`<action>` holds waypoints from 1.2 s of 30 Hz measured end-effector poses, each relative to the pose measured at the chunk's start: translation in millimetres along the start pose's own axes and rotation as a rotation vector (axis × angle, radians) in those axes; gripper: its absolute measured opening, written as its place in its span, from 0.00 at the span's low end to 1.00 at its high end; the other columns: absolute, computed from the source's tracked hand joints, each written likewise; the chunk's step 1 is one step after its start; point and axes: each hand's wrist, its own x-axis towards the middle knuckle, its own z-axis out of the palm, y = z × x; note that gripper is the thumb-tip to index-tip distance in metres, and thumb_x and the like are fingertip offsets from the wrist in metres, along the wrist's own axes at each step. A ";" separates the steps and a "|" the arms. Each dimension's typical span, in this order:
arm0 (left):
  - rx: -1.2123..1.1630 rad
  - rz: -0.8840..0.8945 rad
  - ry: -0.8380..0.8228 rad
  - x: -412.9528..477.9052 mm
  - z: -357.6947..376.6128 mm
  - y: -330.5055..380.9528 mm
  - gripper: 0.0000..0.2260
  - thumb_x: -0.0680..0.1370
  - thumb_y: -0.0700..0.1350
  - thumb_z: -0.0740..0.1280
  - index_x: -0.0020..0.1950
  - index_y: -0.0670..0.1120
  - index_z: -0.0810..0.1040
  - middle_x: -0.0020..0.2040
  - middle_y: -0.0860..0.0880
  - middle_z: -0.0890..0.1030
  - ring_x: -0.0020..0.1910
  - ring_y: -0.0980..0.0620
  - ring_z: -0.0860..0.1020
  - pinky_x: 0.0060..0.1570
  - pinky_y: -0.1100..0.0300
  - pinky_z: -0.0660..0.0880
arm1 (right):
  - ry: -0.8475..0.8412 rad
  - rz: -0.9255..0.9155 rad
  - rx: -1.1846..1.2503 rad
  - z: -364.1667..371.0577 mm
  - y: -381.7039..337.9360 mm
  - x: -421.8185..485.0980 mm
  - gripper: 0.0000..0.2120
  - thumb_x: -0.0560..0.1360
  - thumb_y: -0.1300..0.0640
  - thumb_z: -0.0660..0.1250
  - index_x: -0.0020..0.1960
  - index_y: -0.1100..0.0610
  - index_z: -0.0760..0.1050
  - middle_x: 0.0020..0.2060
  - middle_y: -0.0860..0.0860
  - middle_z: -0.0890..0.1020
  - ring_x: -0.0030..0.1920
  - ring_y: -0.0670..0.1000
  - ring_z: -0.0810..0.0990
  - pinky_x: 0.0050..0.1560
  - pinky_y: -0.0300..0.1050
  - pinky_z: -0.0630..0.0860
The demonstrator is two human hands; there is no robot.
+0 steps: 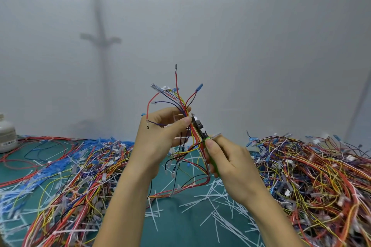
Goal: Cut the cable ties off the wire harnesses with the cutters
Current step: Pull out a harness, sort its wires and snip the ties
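My left hand [160, 136] holds a wire harness [176, 98] upright above the table, thumb and fingers pinching the bundle of red, yellow, purple and black wires. Its loose ends with white and blue connectors fan out above the hand. My right hand [226, 162] grips the green-handled cutters [198, 126], whose metal jaws touch the bundle just right of my left thumb. I cannot make out a cable tie at the jaws. The harness tail hangs down to the green mat [180, 226].
A large heap of harnesses [313, 176] lies on the right, another heap [76, 176] on the left. Several cut white cable ties [216, 206] litter the mat between them. A white jar [7, 136] stands at the far left. A grey wall is behind.
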 end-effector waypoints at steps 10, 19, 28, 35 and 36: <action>-0.008 -0.029 0.026 0.2 -2.9 1.1 0.08 0.78 0.40 0.69 0.57 0.45 0.82 0.46 0.44 0.86 0.36 0.43 0.85 0.31 0.61 0.79 | 0.166 0.161 0.301 -8.8 -3.4 7.5 0.24 0.69 0.33 0.62 0.51 0.51 0.78 0.40 0.46 0.83 0.36 0.44 0.78 0.37 0.41 0.78; -0.077 -0.123 -0.247 -4.2 2.7 6.3 0.13 0.77 0.41 0.70 0.61 0.44 0.77 0.48 0.42 0.86 0.42 0.42 0.86 0.37 0.59 0.81 | 0.151 0.116 0.455 -17.6 -10.8 6.7 0.08 0.72 0.60 0.76 0.49 0.52 0.80 0.34 0.45 0.81 0.34 0.43 0.79 0.35 0.35 0.76; 0.150 -0.010 -0.426 -7.4 0.3 7.7 0.34 0.68 0.35 0.77 0.68 0.58 0.71 0.65 0.56 0.78 0.46 0.44 0.85 0.54 0.55 0.80 | 0.296 0.162 0.621 -24.6 -9.6 8.2 0.08 0.71 0.61 0.74 0.46 0.50 0.81 0.38 0.55 0.82 0.38 0.51 0.82 0.40 0.44 0.80; 0.203 0.094 -0.399 -11.6 12.8 12.7 0.40 0.68 0.28 0.75 0.70 0.59 0.68 0.66 0.59 0.74 0.37 0.52 0.81 0.44 0.59 0.81 | 0.280 0.181 0.641 -25.4 -14.4 7.2 0.09 0.66 0.52 0.75 0.46 0.50 0.80 0.44 0.58 0.85 0.42 0.52 0.83 0.41 0.46 0.81; 0.193 0.108 -0.379 -11.4 14.0 12.5 0.38 0.67 0.28 0.76 0.69 0.57 0.68 0.65 0.58 0.75 0.37 0.52 0.81 0.44 0.59 0.81 | 0.228 0.192 0.632 -26.2 -15.2 6.5 0.11 0.65 0.50 0.75 0.46 0.50 0.80 0.43 0.57 0.85 0.41 0.52 0.83 0.41 0.46 0.81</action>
